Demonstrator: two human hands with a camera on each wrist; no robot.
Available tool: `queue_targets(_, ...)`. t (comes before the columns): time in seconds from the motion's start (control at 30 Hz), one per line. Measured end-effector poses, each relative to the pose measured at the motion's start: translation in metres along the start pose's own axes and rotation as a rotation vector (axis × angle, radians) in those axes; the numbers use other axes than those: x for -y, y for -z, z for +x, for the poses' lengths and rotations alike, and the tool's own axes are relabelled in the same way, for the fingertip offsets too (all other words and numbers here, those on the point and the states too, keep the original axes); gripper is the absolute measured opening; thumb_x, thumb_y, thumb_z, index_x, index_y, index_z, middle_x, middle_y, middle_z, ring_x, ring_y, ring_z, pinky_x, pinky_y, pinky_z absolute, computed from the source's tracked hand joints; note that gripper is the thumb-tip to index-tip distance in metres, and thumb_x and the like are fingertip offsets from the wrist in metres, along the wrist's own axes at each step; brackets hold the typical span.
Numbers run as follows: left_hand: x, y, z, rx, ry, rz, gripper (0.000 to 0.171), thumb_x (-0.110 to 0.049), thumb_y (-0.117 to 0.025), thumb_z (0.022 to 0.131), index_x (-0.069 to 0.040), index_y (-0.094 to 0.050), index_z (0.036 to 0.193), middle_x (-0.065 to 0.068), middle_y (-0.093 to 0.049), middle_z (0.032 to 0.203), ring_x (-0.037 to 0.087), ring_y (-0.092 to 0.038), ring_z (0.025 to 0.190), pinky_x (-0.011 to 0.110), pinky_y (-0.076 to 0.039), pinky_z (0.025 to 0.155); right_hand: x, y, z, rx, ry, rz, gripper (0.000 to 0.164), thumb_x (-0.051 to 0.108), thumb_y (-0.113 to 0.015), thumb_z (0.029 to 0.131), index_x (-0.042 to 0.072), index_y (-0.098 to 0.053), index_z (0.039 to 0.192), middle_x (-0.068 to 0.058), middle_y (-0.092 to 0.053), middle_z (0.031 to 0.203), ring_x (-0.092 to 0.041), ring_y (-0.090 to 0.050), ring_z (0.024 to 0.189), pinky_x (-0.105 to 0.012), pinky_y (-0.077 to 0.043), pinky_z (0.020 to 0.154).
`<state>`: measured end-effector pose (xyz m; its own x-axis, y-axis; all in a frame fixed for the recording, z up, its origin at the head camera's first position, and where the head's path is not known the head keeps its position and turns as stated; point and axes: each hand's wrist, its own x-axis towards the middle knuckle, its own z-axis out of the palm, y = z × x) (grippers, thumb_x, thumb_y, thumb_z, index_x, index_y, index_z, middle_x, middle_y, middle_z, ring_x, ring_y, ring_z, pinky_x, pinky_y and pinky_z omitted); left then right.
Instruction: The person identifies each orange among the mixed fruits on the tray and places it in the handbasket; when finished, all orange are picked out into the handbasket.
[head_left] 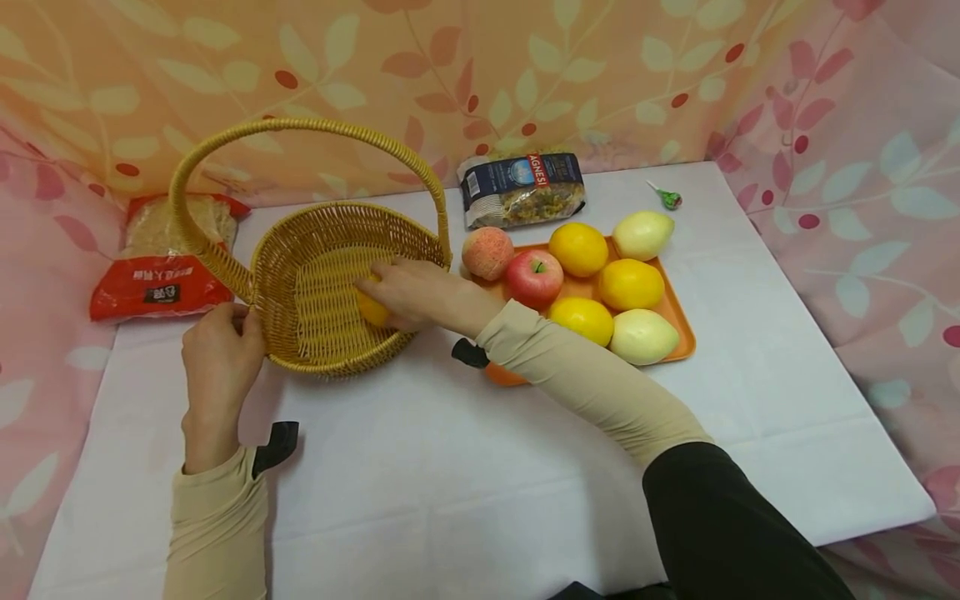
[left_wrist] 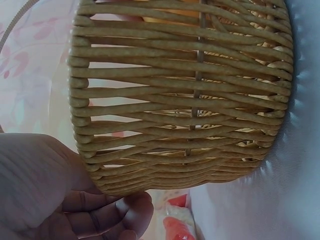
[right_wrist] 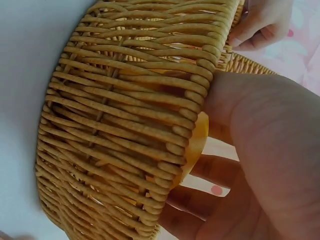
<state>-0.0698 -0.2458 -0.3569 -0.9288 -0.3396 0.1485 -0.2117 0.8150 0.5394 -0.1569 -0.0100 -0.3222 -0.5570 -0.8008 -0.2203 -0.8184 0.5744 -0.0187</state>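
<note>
A wicker basket [head_left: 345, 275] with a tall arched handle stands at the left of the table. My left hand [head_left: 223, 354] grips its left rim near the foot of the handle; in the left wrist view, this hand's [left_wrist: 75, 195] fingers are curled at the woven edge. Reaching over the right side of the rim, my right hand [head_left: 427, 293] holds a yellow-orange fruit [head_left: 372, 310] inside the basket. The right wrist view shows this fruit [right_wrist: 199, 140] between the wicker wall and the right hand's [right_wrist: 250, 155] curled fingers, partly hidden by the weave.
An orange tray [head_left: 684, 335] bears a peach [head_left: 489, 252], a red apple [head_left: 535, 279], several yellow fruits [head_left: 632, 286] and pale green fruits [head_left: 643, 337]. Behind it lie an Agnesi pasta bag [head_left: 521, 190] and a lollipop [head_left: 667, 198]. A red food bag [head_left: 161, 267] lies left of the basket.
</note>
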Motion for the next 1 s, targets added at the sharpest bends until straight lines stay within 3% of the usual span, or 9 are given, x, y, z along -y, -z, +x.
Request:
queue_targets(0.33, -0.002, -0.001, 0.002, 0.014, 0.005, -0.001, 0.036, -0.016, -0.046, 0.097, 0.013, -0.064, 0.107, 0.030, -0.064, 0.092, 0.040, -0.056, 0.076, 0.031, -0.037, 0.056, 0.002, -0.003, -0.001, -0.043, 0.035, -0.019, 0.054, 0.029, -0.057, 0.095, 0.019, -0.044, 0.146, -0.015, -0.053, 0.135, -0.033, -0.058, 0.118, -0.041, -0.047, 0.102)
queue_targets(0.83, -0.001, 0.001, 0.000, 0.020, 0.006, 0.003, 0.037, -0.016, -0.045, 0.097, 0.013, -0.064, 0.108, 0.031, -0.064, 0.093, 0.041, -0.056, 0.078, 0.032, -0.038, 0.058, 0.005, 0.004, -0.005, -0.008, 0.019, -0.033, 0.056, 0.034, -0.056, 0.097, 0.022, -0.041, 0.149, -0.013, -0.049, 0.141, -0.032, -0.052, 0.127, -0.041, -0.047, 0.103)
queue_targets(1.0, -0.001, 0.002, 0.000, 0.019, 0.000, 0.002, 0.037, -0.017, -0.045, 0.097, 0.013, -0.064, 0.108, 0.031, -0.064, 0.093, 0.040, -0.057, 0.078, 0.032, -0.038, 0.058, 0.004, 0.015, -0.017, -0.080, 0.046, -0.058, 0.056, 0.036, -0.057, 0.096, 0.020, -0.041, 0.148, -0.012, -0.049, 0.142, -0.028, -0.051, 0.129, -0.039, -0.046, 0.105)
